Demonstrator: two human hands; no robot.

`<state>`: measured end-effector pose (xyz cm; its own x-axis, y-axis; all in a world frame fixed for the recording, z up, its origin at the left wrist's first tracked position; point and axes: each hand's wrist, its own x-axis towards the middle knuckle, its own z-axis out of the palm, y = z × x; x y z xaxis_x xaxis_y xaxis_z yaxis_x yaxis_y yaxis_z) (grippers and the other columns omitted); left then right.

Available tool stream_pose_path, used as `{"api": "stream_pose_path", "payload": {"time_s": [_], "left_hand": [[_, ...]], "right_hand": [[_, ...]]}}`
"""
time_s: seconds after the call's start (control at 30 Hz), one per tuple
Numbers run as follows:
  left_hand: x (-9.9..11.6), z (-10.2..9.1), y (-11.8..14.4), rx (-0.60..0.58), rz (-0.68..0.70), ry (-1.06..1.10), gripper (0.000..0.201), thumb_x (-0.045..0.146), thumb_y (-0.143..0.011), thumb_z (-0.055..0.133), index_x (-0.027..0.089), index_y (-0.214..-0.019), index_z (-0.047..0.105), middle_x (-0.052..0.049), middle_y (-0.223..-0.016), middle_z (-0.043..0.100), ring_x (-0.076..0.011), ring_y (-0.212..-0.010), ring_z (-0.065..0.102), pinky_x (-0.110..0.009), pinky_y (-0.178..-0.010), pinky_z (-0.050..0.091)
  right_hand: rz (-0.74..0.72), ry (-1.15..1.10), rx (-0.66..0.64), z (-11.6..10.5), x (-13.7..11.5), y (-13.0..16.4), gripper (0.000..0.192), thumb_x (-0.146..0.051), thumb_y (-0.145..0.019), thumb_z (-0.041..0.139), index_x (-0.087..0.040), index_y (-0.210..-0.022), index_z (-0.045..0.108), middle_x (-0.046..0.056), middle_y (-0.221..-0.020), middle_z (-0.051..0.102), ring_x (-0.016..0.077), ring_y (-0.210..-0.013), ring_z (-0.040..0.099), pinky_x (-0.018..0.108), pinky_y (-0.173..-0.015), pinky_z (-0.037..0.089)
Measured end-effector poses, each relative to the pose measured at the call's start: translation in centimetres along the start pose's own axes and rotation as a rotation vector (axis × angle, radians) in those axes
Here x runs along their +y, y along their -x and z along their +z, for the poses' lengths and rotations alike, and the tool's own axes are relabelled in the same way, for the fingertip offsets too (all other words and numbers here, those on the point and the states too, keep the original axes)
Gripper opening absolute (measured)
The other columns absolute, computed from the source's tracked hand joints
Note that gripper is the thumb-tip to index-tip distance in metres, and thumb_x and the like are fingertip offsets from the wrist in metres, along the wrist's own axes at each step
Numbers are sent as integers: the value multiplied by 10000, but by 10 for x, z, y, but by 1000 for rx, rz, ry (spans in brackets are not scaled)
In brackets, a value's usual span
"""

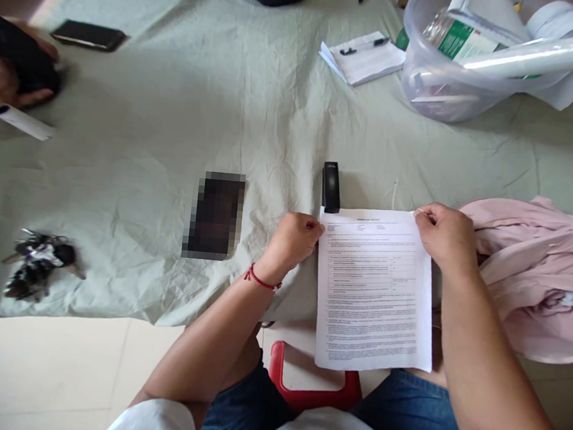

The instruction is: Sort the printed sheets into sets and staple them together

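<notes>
Beside the black stapler [331,187], left hand [292,239] and right hand [445,234] pinch the printed sheet's [375,290] top corners

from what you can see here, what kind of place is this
Probably a room in a home used for paperwork, not an office: a pale sheet spread over a tiled floor, with a stapler, keys and a printed form held in both hands.

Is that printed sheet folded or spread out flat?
Spread flat: the printed sheet shows its whole page, left hand and right hand pinching its top corners.
</notes>
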<state>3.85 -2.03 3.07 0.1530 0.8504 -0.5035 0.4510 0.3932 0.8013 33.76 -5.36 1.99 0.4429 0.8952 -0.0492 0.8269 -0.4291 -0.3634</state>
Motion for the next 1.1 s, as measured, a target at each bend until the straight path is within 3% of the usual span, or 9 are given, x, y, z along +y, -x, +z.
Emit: {"api": "stream_pose_path", "payload": {"time_s": [0.13, 0.27, 0.37, 0.47, 0.57, 0.67, 0.87, 1.1], "left_hand": [[5, 0, 3, 18, 3, -69, 369, 183, -917, 624, 214, -561, 535, 36, -463, 468, -100, -455, 379, -283, -512, 276], [10, -1, 4, 2, -31, -90, 391, 156, -939, 612, 215, -561, 531, 45, -448, 461, -98, -437, 385, -278, -515, 297], [8, -1, 2, -9, -33, -93, 389, 150, -953, 601, 219, -574, 545, 48, -442, 468, -106, -435, 399, -282, -513, 308], [2, 0, -2, -4, 9, -103, 364, 165, -948, 615, 216, -591, 569, 47, -444, 478, -114, -451, 422, -283, -524, 304], [-2, 1, -4, -16, 45, -82, 350, 181, -941, 614, 217, -597, 562, 48, -445, 479, -115, -456, 420, -284, -529, 288], [-2, 1, -2, -17, 49, -81, 365, 190, -947, 607, 218, -587, 549, 48, -445, 487, -105, -441, 384, -288, -521, 279], [4, 1, 0, -10, 7, -43, 383, 178, -970, 616, 216, -595, 550, 58, -434, 486, -92, -420, 356, -282, -495, 255], [3, 1, -3, -30, -25, 8, 384, 144, -959, 606, 218, -586, 557, 55, -415, 472, -99, -421, 387, -280, -495, 246]], "right_hand": [[-105, 19, 125, 2, -4, 6, 300, -306, -982, 614, -209, -1154, 840, 166, -1075, 856, 373, -998, 784, 501, -913, 597], [-432, -121, 331, 3, -23, 22, 363, -286, -1074, 559, -192, -1285, 839, 199, -1317, 835, 402, -1259, 740, 610, -1113, 591], [-690, -203, 264, 9, -47, 39, 398, -235, -1125, 536, -261, -1407, 816, 117, -1374, 849, 353, -1347, 740, 613, -1206, 586], [-846, -193, 126, 23, -67, 54, 589, -119, -1121, 481, -308, -1649, 663, 56, -1614, 748, 308, -1566, 642, 608, -1320, 531], [-878, -122, 44, 38, -77, 61, 742, -22, -1098, 402, -334, -1759, 528, 39, -1758, 620, 287, -1688, 530, 653, -1393, 427], [-867, -55, -2, 46, -80, 61, 804, 49, -1060, 354, -308, -1762, 516, 50, -1804, 554, 269, -1726, 477, 678, -1415, 369], [-852, -23, -16, 43, -87, 63, 774, 71, -1053, 354, -256, -1722, 567, 68, -1792, 557, 240, -1720, 485, 659, -1454, 301], [-831, -21, 8, 48, -94, 74, 698, 32, -1085, 368, -208, -1699, 598, 108, -1762, 582, 263, -1680, 546, 671, -1453, 322]]}}
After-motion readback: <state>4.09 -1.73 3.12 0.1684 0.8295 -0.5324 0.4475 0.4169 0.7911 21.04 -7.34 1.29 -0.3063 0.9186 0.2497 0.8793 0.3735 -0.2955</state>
